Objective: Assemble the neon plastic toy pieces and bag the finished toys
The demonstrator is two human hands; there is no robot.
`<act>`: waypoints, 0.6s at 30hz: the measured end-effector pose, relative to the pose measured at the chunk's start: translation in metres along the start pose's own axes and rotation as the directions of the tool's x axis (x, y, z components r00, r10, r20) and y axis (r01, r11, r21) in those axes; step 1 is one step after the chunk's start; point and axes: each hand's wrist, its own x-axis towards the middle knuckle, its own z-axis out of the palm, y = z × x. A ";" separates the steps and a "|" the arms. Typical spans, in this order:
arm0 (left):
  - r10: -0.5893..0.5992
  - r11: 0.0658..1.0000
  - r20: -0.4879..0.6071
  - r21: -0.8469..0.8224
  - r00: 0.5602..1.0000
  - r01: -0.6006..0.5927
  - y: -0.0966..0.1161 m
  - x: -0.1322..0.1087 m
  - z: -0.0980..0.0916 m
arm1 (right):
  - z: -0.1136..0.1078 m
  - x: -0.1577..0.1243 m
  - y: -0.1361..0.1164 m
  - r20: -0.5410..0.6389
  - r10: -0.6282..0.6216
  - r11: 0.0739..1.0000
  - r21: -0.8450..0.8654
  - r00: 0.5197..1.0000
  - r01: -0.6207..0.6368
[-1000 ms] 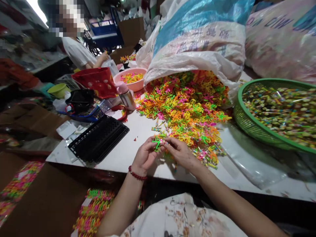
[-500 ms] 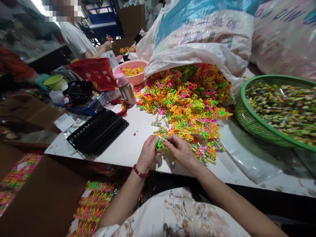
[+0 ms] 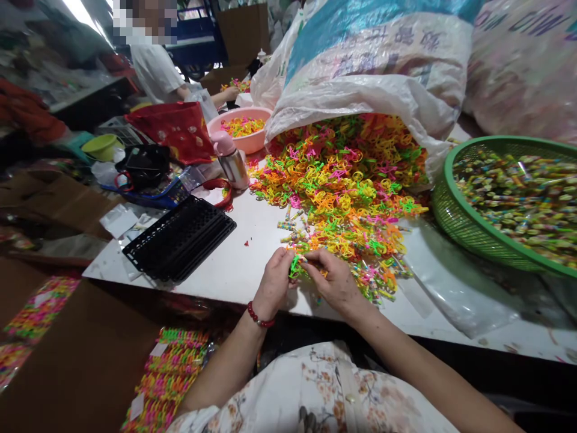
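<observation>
Close to the table's front edge, my left hand (image 3: 274,282) pinches a small bright green plastic piece (image 3: 295,267) with loop shapes. My right hand (image 3: 334,280) meets it from the other side, thumb and forefinger closed on a small patterned tube (image 3: 304,259) that touches the green piece. My fingers cover much of both parts. Just beyond my hands spreads a heap of yellow, orange, pink and green plastic pieces (image 3: 333,186), spilling from a large white and blue woven sack (image 3: 383,54). Several loose patterned tubes (image 3: 286,225) lie at the heap's near left side.
A green basket (image 3: 451,180) full of patterned tubes stands at right, beside a clear plastic bag (image 3: 460,288). To the left are stacked black trays (image 3: 180,237), a pink-topped flask (image 3: 232,159) and a pink basin (image 3: 256,142). Another person (image 3: 155,69) works at the far left.
Both my hands stay together around the green piece, which has turned slightly. The other person's hand has moved down and to the right, and the view has shifted a little.
</observation>
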 end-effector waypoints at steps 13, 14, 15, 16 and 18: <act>-0.051 0.995 -0.017 -0.089 0.999 0.050 -0.003 -0.004 0.010 | -0.001 -0.010 0.002 0.072 -0.204 0.978 -0.034 0.976 0.207; -0.056 0.995 -0.020 -0.084 0.998 0.054 -0.005 -0.004 0.010 | 0.001 -0.012 0.003 0.064 -0.209 0.976 -0.044 0.976 0.212; -0.060 0.995 -0.024 -0.079 0.998 0.058 -0.007 -0.004 0.011 | 0.003 -0.015 0.004 0.059 -0.216 0.974 -0.055 0.975 0.219; -0.065 0.995 -0.029 -0.077 0.997 0.062 -0.010 -0.004 0.012 | 0.005 -0.018 0.005 0.059 -0.225 0.971 -0.069 0.973 0.228; -0.080 0.993 -0.028 -0.088 0.996 0.077 -0.014 -0.005 0.014 | 0.008 -0.022 0.006 0.057 -0.238 0.965 -0.104 0.970 0.242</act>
